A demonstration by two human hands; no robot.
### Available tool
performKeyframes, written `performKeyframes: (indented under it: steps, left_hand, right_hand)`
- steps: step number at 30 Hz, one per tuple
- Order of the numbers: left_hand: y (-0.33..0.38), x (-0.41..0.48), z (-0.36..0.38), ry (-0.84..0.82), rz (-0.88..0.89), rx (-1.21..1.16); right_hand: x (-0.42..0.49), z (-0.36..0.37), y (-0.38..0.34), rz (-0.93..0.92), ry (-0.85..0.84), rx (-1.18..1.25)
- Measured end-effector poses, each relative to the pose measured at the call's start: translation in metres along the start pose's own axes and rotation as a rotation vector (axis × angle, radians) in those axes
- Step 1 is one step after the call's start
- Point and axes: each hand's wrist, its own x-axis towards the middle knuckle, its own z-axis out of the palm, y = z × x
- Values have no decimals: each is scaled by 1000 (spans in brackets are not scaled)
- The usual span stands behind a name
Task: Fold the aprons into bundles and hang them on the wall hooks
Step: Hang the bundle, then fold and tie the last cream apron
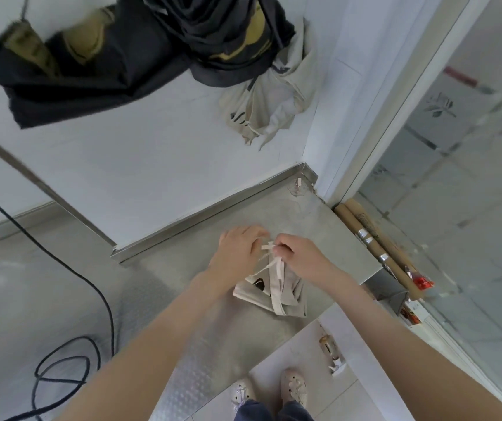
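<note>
Apron bundle (254, 291), beige and folded small, lies on the steel worktop (319, 226) near its front right corner, with its pale strap (275, 288) wound lengthwise round it. Both hands meet at the far end of the bundle. The right hand (300, 253) has its grip closed on the strap, finger and thumb pinching a short loop at the knot (269, 247). The left hand (237, 250) curls its fingers in against the same spot and looks to hold the other end, though its fingertips are mostly hidden. So the folding of this one seems done, and the step in hand is the tying off. Loose strap ends trail down over the cloth, which suggests the knot is not yet drawn tight. On the wall above, dark aprons (107, 65) and a beige apron (274, 98) hang already bunched; the hooks themselves are covered by cloth. The next move likely calls for pulling both ends firm while the bundle stays pressed down, so the folds do not spring apart. A loop should be kept free for hanging, then the bundle lifted up to the wall. A slack knot could let it unroll on the way.
</note>
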Motion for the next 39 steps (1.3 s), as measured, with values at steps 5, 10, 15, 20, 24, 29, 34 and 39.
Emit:
performKeyframes:
  steps: [5,10,15,20,24,29,34,39]
  left_hand:
    - [53,23,-45,2,131,-41]
    - [112,46,-89,-3,257,41]
    - [174,56,-143,106,266,-57]
    - [213,68,-192,19,82,-464]
    - [220,90,-212,-81,62,-248]
    - [242,102,-202,-296,0,-129]
    - [247,95,-175,-399,-70,-578]
    - [239,96,-185,-220,-200,-824]
  right_hand:
    - [-18,-64,-38,-96,95,24]
    - [-39,-143,-85,-179,189,-84]
    - [-55,-212,-138,-286,291,-143]
    - [-78,-260,-175,-471,272,-102]
    - [-92,-282,-180,-549,199,-107]
    - [-94,-298,-177,-630,179,-168]
    - [-96,-310,-172,-645,136,-275]
    - [-93,-322,-161,-573,109,-392]
